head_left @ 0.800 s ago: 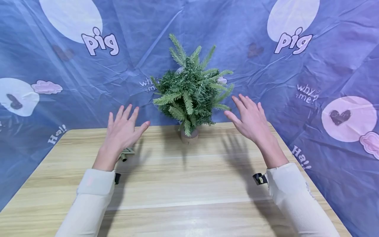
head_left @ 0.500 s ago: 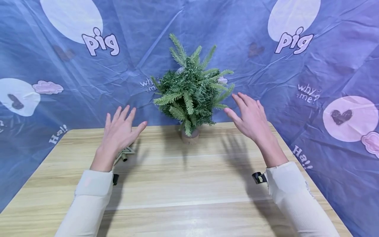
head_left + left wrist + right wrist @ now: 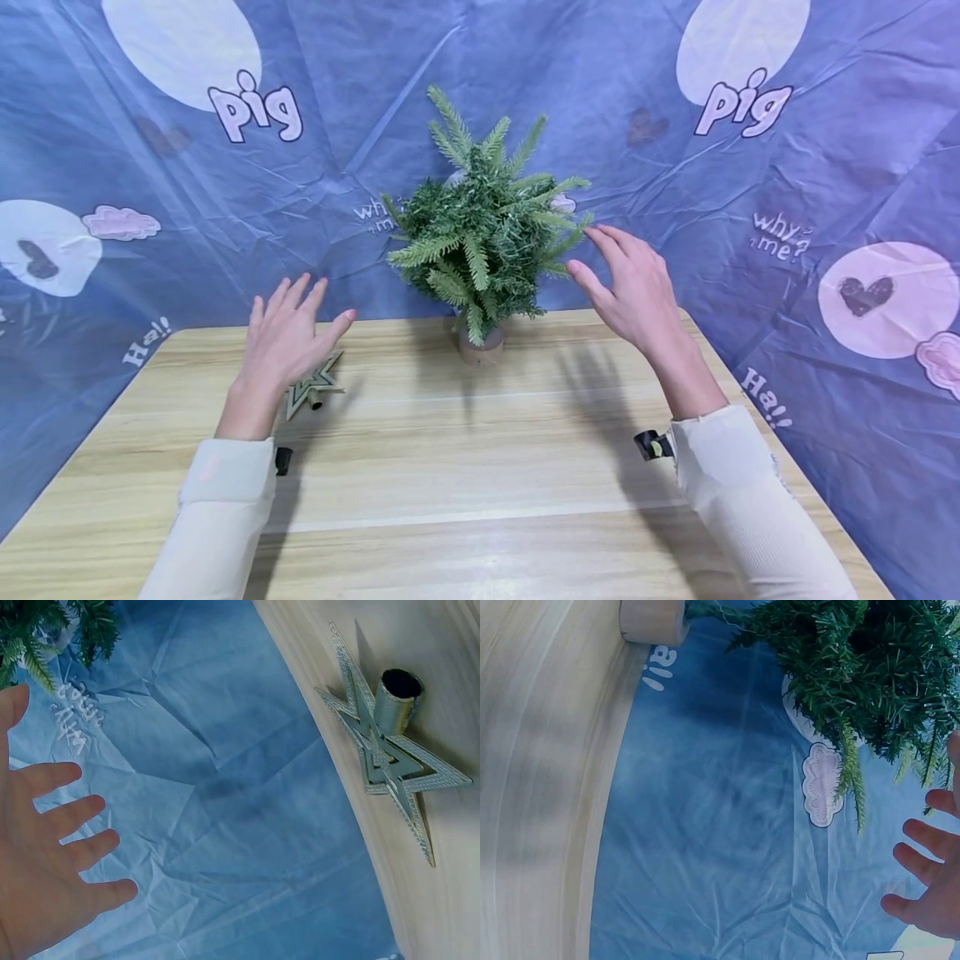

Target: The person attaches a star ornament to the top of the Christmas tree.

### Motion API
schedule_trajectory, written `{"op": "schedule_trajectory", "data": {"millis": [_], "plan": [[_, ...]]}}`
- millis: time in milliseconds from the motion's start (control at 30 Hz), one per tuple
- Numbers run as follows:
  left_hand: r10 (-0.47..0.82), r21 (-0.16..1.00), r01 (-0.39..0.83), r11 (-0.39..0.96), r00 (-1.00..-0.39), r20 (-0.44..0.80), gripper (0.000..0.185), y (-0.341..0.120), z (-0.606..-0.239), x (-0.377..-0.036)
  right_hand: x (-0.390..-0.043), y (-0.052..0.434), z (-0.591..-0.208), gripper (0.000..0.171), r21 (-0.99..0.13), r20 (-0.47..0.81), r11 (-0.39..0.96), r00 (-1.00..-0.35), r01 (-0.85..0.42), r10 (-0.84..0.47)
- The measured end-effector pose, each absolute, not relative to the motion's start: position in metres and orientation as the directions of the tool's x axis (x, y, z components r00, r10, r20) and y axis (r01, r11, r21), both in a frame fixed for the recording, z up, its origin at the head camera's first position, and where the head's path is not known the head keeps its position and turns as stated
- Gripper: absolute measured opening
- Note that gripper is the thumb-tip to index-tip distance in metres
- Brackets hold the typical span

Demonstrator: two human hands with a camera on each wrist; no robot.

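Observation:
A small artificial Christmas tree (image 3: 480, 233) with a round wooden base (image 3: 482, 348) stands at the back middle of the table. My right hand (image 3: 633, 292) is raised beside its right branches, fingers spread; whether the fingertips touch the needles I cannot tell. Over the table's left part hovers my left hand (image 3: 285, 342), its fingers extended and holding nothing. Partly behind that hand in the head view lies a glittery star tree topper (image 3: 315, 387). The left wrist view shows the star (image 3: 382, 750) whole, with a short hollow tube on it, apart from the hand.
The light wooden table (image 3: 480, 467) ends at a blue printed cloth (image 3: 337, 167) that hangs behind and along both sides. A black wrist camera (image 3: 652, 445) sits at the right cuff, another black piece (image 3: 282, 461) at the left cuff.
My left hand has moved left and slightly down toward me, uncovering more of the star. My right hand has risen a little beside the tree. Tree and star stay put.

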State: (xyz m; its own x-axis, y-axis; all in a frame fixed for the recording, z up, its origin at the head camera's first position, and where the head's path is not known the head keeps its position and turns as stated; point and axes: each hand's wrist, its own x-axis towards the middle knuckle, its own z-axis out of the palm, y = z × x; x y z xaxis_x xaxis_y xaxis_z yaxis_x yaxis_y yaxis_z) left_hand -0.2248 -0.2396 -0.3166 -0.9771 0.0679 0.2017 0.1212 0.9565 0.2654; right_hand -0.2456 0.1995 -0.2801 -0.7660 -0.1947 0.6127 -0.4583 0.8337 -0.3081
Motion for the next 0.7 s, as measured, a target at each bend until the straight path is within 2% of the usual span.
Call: {"op": "schedule_trajectory", "data": {"millis": [400, 700], "plan": [[0.014, 0.33, 0.089, 0.94, -0.975, 0.224, 0.092, -0.258, -0.329, -0.222, -0.248, 0.197, -0.273, 0.053, -0.3, 0.702, 0.792, -0.685, -0.532, -0.194], [-0.002, 0.352, 0.089, 0.932, -0.968, 0.25, 0.084, -0.269, -0.339, -0.219, -0.248, 0.192, -0.265, 0.05, -0.279, 0.74, 0.782, -0.644, -0.558, -0.196]]}}
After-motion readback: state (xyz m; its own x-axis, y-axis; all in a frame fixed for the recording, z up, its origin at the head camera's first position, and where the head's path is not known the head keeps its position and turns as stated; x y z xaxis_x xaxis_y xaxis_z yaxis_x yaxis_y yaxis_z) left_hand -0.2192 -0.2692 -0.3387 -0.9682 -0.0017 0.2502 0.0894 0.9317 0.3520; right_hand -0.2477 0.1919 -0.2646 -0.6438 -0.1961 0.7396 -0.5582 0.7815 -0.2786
